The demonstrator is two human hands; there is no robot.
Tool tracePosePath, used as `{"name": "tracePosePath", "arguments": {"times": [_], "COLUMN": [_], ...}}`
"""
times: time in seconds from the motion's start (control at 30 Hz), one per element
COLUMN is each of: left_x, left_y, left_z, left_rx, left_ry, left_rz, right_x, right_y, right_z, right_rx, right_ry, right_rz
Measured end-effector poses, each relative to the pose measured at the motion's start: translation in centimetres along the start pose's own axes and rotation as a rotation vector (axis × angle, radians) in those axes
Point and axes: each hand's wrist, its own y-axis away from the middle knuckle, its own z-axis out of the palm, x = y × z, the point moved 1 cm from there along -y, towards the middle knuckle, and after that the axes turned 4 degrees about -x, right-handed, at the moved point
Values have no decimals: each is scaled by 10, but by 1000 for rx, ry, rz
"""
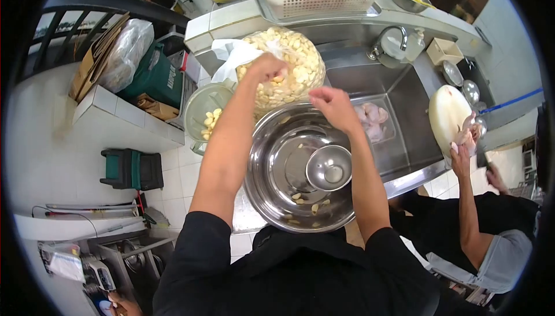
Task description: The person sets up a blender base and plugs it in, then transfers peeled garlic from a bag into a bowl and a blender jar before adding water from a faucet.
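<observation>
A big clear plastic bag [300, 62] full of pale peeled garlic cloves sits behind a wide steel bowl [260, 160]. My left hand [267, 69] is over the bag, its fingers closed on the plastic near the top. At the bag's right front edge, above the bowl's far rim, my right hand [334, 105] has its fingers loosely bent and apart, with nothing visible in them. Inside the wide bowl lie a small steel bowl [329, 167] and several loose cloves [298, 198]. To the left, a light green plastic container [196, 108] holds more garlic cloves [211, 123].
A steel sink [416, 119] with raw chicken pieces [372, 121] and a faucet [393, 36] is at right. A white basket [318, 4] of bagged meat stands on the ledge. On the right, another person's hand [461, 157] touches chicken on a round white board [448, 114].
</observation>
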Motion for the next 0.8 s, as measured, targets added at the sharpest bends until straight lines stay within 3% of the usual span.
{"name": "tracePosePath", "arguments": {"times": [0.07, 0.13, 0.17, 0.27, 0.33, 0.4, 0.47, 0.53, 0.6, 0.67, 0.73, 0.77, 0.8], "left_x": [3, 13, 22, 34, 30, 21, 20, 19, 22, 32, 43, 48, 50], "left_y": [-11, -10, -1, 26, 30, 26, 27, 26, 36, 49, 59, 57, 56], "left_z": [-25, -48, -59, -65, -65, -64, -65, -65, -65, -63, -54, -45, -43], "left_rx": [-43, -86, 36, 104, 29, -15, 9, 107, 190, 276, 915, 998, 994], "left_ry": [409, 793, 801, 1004, 1073, 1160, 1148, 1230, 1237, 1244, 335, 180, 182], "left_rz": [263, 251, 211, 182, 265, 369, 376, 521, 532, 544, 558, 775, 774], "right_x": [1, -1, -4, -16, -23, -31, -24, -8, 1, -8, -23, -30, -33], "right_y": [-16, -37, -52, -98, -123, -133, -140, -159, -166, -156, -140, -134, -130], "right_z": [-4, -8, -7, -2, 6, 16, 33, 33, 24, 8, 1, -5, -9], "right_rx": [85, 238, 239, 355, 364, 264, 357, 353, 352, 490, 572, 494, 418], "right_ry": [-28, 35, 31, 131, 383, 409, 559, 540, 518, 339, 330, 185, 40], "right_rz": [-28, -102, -103, -218, -379, -285, -227, -186, -149, -244, -207, -101, 0]}}
